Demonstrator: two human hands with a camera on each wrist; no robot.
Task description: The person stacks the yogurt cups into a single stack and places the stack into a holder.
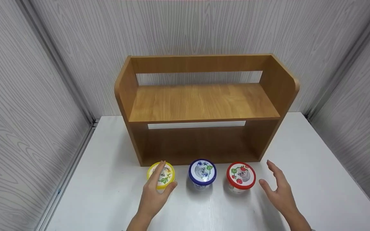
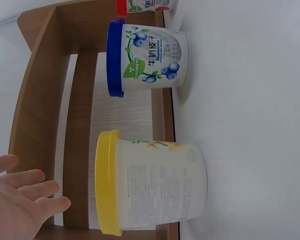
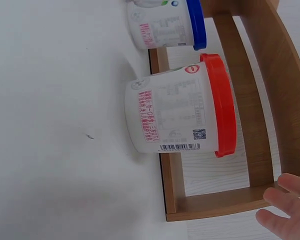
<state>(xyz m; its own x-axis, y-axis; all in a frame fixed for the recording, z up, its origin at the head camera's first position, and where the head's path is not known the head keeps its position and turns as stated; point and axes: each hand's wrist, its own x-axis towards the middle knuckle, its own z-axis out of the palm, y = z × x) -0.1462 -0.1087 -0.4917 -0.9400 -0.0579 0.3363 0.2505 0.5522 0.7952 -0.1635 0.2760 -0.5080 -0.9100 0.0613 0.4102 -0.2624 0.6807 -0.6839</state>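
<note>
Three lidded tubs stand upright in a row on the white table: a yellow-lidded tub (image 1: pixel 167 175) at left, a blue-lidded tub (image 1: pixel 202 171) with blueberry pictures in the middle, and a red-lidded tub (image 1: pixel 241 175) with strawberries on its lid at right. My left hand (image 1: pixel 154 194) is over the yellow-lidded tub in the head view, hiding part of its lid, fingers extended and thumb apart. To the right of the red-lidded tub, my right hand (image 1: pixel 279 192) is held with fingers spread from the thumb and nothing between them.
A two-tier wooden shelf (image 1: pixel 204 102) stands right behind the tubs, with an upper board and a lower compartment. It rests on the white table (image 1: pixel 108 192). Grey wood-grain panels (image 1: pixel 43 96) enclose the table at the back and both sides.
</note>
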